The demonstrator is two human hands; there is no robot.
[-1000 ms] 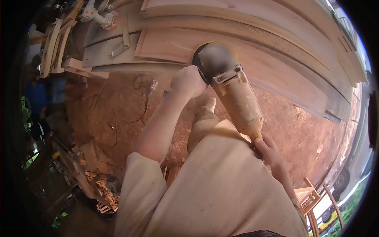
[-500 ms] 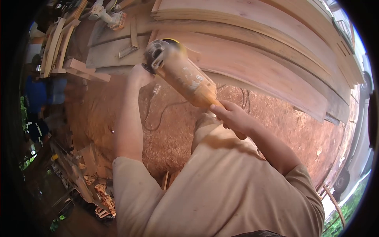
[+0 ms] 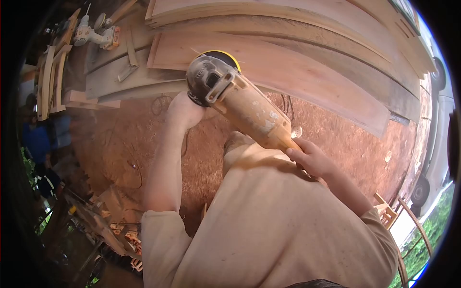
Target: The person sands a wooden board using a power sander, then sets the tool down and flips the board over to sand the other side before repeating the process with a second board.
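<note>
A dusty, orange-yellow angle grinder with a yellow-edged disc is held in both hands. My left hand is closed at the side of its grey head, around the side handle, which is mostly hidden. Wrapped round the rear handle is my right hand, close in front of my shirt. In this view the disc overlaps a long reddish wooden board on the bench.
More long planks lie behind that board. A cordless drill rests at the back left, near a wooden frame. Below is reddish, shaving-covered ground with cords. A parked vehicle stands at the far right.
The view has shifted, and the background boards and drill now appear farther left. The grinder and both hands appear farther right and lower, with both hands still gripping it.
</note>
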